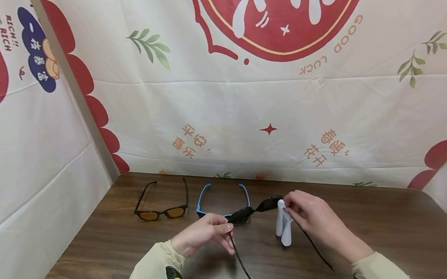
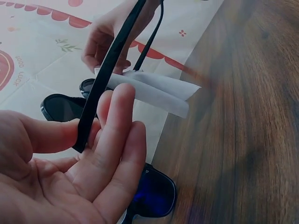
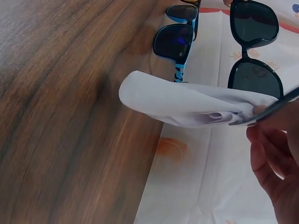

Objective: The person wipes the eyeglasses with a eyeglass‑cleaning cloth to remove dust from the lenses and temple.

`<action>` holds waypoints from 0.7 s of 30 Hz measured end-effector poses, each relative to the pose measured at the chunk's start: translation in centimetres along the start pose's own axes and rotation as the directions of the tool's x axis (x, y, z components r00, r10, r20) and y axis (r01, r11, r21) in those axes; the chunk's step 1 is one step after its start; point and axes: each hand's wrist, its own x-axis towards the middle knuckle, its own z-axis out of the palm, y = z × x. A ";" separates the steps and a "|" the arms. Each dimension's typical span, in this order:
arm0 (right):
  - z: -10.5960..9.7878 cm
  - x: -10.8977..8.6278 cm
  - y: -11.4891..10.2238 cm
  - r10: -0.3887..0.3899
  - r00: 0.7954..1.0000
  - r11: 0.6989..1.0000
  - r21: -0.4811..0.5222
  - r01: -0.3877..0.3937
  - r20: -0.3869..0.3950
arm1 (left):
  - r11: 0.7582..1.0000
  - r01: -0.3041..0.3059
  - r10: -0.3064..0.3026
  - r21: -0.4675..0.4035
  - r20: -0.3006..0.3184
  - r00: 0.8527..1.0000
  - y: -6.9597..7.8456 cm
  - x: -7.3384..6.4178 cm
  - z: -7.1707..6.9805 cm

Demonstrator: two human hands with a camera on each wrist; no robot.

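Both hands hold a pair of black sunglasses (image 1: 243,215) above the table, its temples pointing toward the person. My left hand (image 1: 211,233) pinches the frame near the left hinge between thumb and fingers. At the other end, my right hand (image 1: 313,213) pinches the right hinge area together with a folded white cloth (image 1: 284,226). The cloth hangs down from those fingertips; in the right wrist view the white cloth (image 3: 187,100) lies across the end of one dark lens (image 3: 256,77). Behind the left hand, blue-framed sunglasses (image 1: 201,198) are partly hidden by the held pair.
Brown-lensed glasses (image 1: 161,212) with a dark frame lie at the left of the wooden table (image 1: 116,246), temples toward the back. A printed white cloth backdrop (image 1: 226,113) rises behind the table, and another cloth panel (image 1: 34,175) stands along its left side.
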 end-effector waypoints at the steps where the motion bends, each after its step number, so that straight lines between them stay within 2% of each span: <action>1: 0.0 -0.1 0.0 -0.002 1.000 1.000 -0.003 0.002 -0.004 | 1.000 0.003 -0.003 -0.003 -0.002 1.000 0.0 0.0 0.0; 7: -0.5 -0.6 -0.1 -0.008 1.000 1.000 0.004 0.008 0.021 | 1.000 0.001 -0.002 -0.008 -0.025 1.000 -0.2 0.2 -0.1; 13: -1.1 -1.3 0.0 -0.008 0.998 0.999 0.049 0.005 0.067 | 1.000 0.005 -0.007 -0.025 -0.088 0.996 -0.3 0.4 -0.8; 21: -2.1 -2.3 0.2 0.033 0.995 0.991 0.123 -0.045 0.094 | 1.000 -0.017 0.019 0.012 -0.143 0.990 -0.1 0.3 -1.9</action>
